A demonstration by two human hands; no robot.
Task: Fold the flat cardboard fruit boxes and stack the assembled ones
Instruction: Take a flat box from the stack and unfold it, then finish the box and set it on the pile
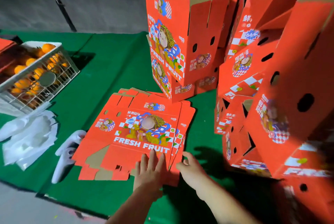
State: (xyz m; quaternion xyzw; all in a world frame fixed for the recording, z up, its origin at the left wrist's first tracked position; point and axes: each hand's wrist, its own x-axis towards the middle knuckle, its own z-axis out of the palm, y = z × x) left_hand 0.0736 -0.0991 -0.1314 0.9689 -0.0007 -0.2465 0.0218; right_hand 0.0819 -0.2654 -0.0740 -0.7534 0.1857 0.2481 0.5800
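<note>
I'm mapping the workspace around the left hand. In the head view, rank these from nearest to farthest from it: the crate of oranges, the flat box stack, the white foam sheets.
From the left hand:
1. Flat box stack: directly under the fingers, which rest on its near edge.
2. White foam sheets: on the green cloth, off to the left.
3. Crate of oranges: far left, behind the foam.

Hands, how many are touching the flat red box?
2. The left hand lies flat on the near edge of the flat red box; the right hand pinches its near right corner.
</note>
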